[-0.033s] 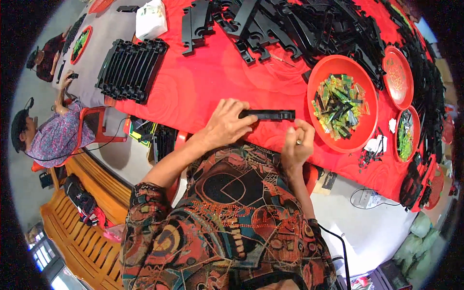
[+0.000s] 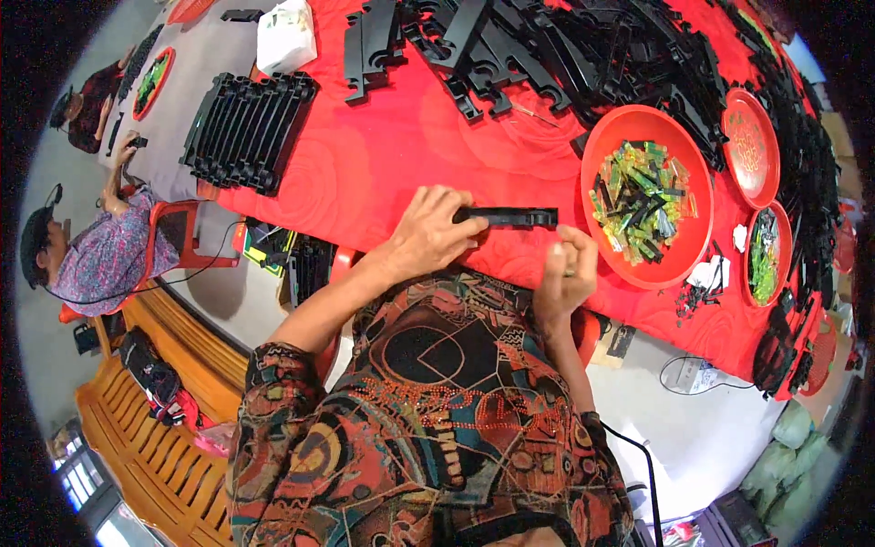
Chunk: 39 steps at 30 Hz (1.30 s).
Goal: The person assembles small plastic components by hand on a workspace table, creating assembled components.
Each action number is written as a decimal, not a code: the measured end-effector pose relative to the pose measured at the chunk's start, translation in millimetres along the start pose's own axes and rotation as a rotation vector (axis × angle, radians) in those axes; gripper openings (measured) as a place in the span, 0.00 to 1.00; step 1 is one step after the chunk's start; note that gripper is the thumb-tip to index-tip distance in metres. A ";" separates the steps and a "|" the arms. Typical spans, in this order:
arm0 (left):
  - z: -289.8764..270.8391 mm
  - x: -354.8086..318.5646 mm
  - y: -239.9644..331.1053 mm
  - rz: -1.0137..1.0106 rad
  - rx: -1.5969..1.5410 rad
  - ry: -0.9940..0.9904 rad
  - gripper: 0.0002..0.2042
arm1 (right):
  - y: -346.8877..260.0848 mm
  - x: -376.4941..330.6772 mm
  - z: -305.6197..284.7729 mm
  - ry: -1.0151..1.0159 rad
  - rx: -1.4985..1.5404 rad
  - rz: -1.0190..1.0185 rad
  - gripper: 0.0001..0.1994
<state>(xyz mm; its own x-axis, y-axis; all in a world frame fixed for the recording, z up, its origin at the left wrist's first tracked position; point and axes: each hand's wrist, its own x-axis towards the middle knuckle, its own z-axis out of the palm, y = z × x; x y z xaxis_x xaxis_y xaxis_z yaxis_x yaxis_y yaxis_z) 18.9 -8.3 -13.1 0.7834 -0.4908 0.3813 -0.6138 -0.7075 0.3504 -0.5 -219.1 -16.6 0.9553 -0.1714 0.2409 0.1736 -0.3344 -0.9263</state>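
Observation:
My left hand (image 2: pixel 434 228) is closed on the left end of a long black plastic part (image 2: pixel 519 217), which lies crosswise just above the red cloth. Past the part's right end is my right hand (image 2: pixel 565 272), its fingers curled together beside the part and not gripping it. Whatever those fingers hold, if anything, is too small to make out. To the right stands a round red tray (image 2: pixel 597 246), with a heap of small clear, yellow, green and black strips (image 2: pixel 643 196) in it.
Loose black plastic parts (image 2: pixel 583 68) pile up at the back. A neat row of black parts (image 2: pixel 246 132) sits at the left near a white tissue pack (image 2: pixel 286 36). Two smaller red trays (image 2: pixel 753 150) stand far right. Another person (image 2: pixel 109 232) sits at the left by a wooden bench (image 2: pixel 164 456).
My right hand has shifted very slightly to the right, and its fingers have turned a little. The left hand and the black part have hardly moved.

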 end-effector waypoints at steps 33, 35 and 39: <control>14.9 -0.5 -2.9 -0.093 -0.004 -0.139 0.11 | 6.0 43.1 63.7 0.098 0.948 0.261 0.08; 15.8 -0.4 -4.7 -0.088 -0.003 -0.141 0.11 | 5.1 43.8 65.7 0.102 0.930 0.262 0.08; 16.2 1.9 -5.4 -0.078 0.006 -0.155 0.11 | 6.5 46.1 69.0 0.091 0.860 0.288 0.09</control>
<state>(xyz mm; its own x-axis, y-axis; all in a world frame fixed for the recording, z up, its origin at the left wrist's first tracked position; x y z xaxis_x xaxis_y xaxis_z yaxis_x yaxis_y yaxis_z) 25.3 -13.7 -28.1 0.8348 -0.5065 0.2160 -0.5501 -0.7493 0.3688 61.2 -165.2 -31.5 0.9730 -0.2263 -0.0453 0.0847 0.5327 -0.8420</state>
